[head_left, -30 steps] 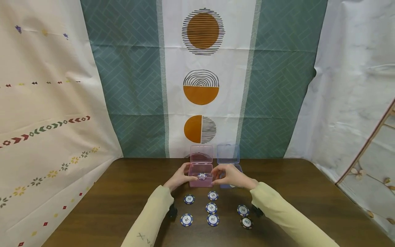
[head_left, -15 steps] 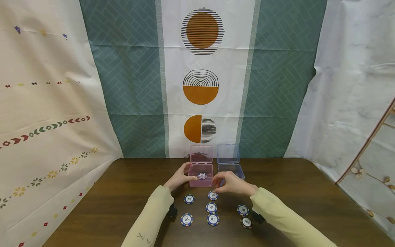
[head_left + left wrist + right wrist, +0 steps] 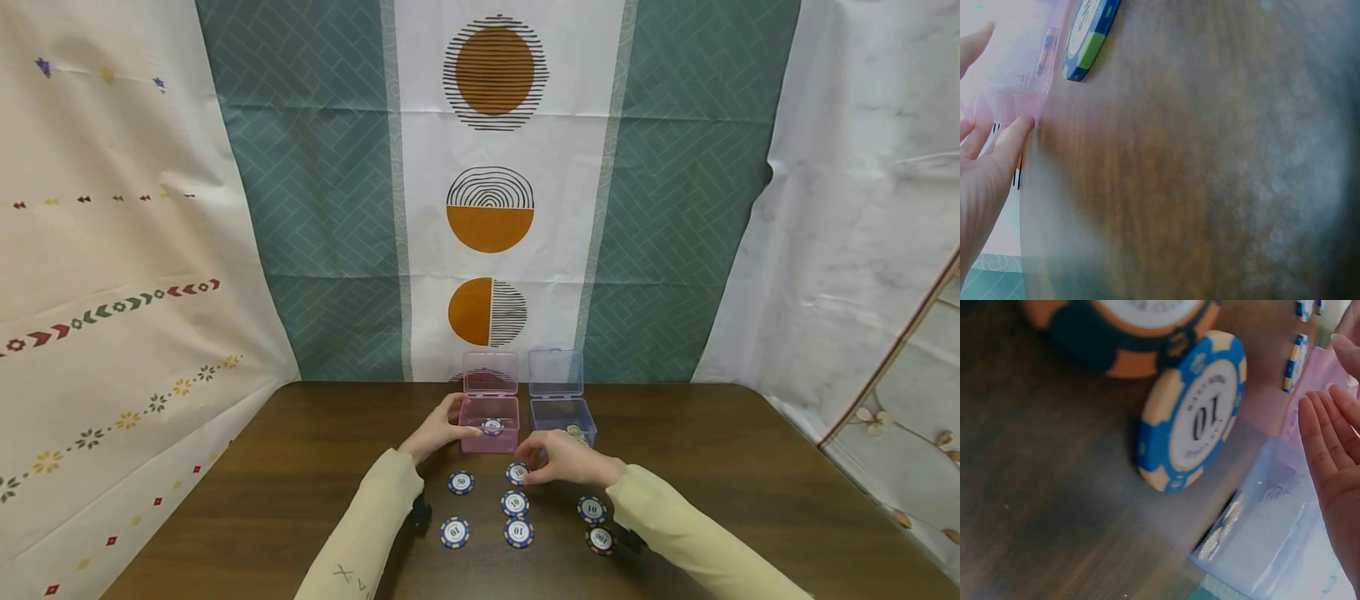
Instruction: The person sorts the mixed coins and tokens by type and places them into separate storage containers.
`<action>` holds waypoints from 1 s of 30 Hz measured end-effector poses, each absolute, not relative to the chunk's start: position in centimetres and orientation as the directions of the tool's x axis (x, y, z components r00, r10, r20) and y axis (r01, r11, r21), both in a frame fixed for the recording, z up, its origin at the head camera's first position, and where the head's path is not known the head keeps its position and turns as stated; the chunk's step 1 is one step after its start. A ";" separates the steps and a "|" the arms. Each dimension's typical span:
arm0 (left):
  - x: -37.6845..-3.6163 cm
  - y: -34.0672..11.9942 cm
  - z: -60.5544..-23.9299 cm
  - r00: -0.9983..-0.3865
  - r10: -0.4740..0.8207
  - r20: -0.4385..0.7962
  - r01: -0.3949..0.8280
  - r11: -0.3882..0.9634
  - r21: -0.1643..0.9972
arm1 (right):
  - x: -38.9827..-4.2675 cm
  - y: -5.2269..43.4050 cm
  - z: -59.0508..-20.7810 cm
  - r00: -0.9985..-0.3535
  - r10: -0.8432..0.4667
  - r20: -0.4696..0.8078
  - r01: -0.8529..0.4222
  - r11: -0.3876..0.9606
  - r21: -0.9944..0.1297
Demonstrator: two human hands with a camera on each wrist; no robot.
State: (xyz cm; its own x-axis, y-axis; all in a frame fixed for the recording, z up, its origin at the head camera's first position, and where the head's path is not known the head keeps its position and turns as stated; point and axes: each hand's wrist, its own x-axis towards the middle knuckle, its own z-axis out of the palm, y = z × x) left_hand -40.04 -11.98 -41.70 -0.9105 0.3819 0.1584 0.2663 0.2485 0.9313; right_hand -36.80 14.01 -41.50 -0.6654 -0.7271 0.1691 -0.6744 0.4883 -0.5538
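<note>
My left hand [image 3: 438, 432] holds the left side of a small pink see-through plastic box [image 3: 491, 443], thumb at its front and fingers at its side. The box's hinged lid is raised, and a poker chip [image 3: 492, 427] shows inside. Over the table just right of a blue-and-white poker chip marked 10 [image 3: 516, 473] is my right hand [image 3: 570, 460], its fingers loosely bent and thumb apart. No chip is visible between those fingers. Behind this hand, a blue see-through box [image 3: 558, 410] stands with its lid up and silvery round pieces [image 3: 1222, 526] inside.
Several more chips lie flat on the dark wooden table [image 3: 315, 517]: a 50 chip [image 3: 461, 482], a 10 chip [image 3: 454, 532] at left, two in the middle column, plus a 10 chip [image 3: 592, 509] and black 100 chip [image 3: 600, 540] at right. A patterned curtain [image 3: 495, 233] hangs behind.
My right hand has moved from the pink box's right side down toward me, to the nearest chip in the middle column. The left hand has stayed on the pink box.
</note>
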 end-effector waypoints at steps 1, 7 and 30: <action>-39.9 -12.0 -41.6 -0.912 0.379 0.156 0.264 0.252 0.931 | -36.8 14.0 -41.6 -0.667 -0.726 0.166 -0.677 0.499 -0.541; -39.9 -11.9 -41.6 -0.918 0.370 0.146 0.254 0.262 0.931 | -36.8 13.8 -41.9 -0.661 -0.733 0.164 -0.707 0.534 -0.463; -42.8 -11.9 -44.5 -0.931 0.319 0.175 0.264 0.261 0.929 | -37.0 12.9 -42.4 -0.606 -0.777 0.167 -0.776 0.532 -0.338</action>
